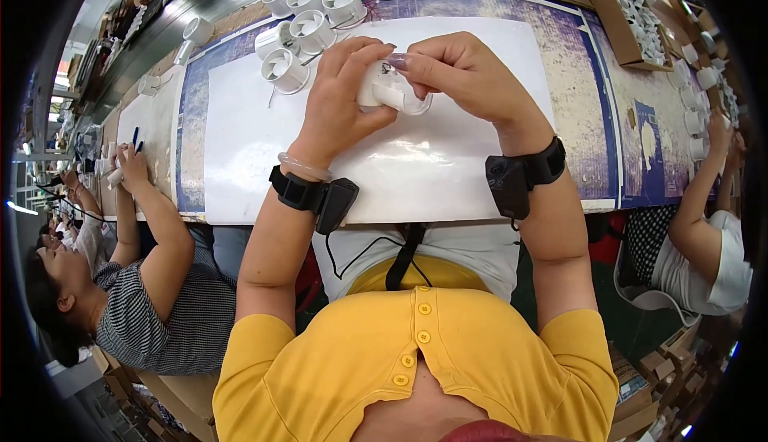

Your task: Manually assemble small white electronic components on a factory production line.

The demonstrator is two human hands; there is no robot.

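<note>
You hold a small white plastic part (390, 94) between both hands, just above the white sheet (448, 162) on the table (596, 122). Your left hand (340, 98) wraps its fingers around the part's left side; your right hand (460, 74) pinches its top with thumb and forefinger. A cluster of white round housings (312, 22) sits beyond your left hand, and a cardboard box (632, 18) of similar parts stands far right. Other people work at the same long table on both sides, under bright factory lighting.
</note>
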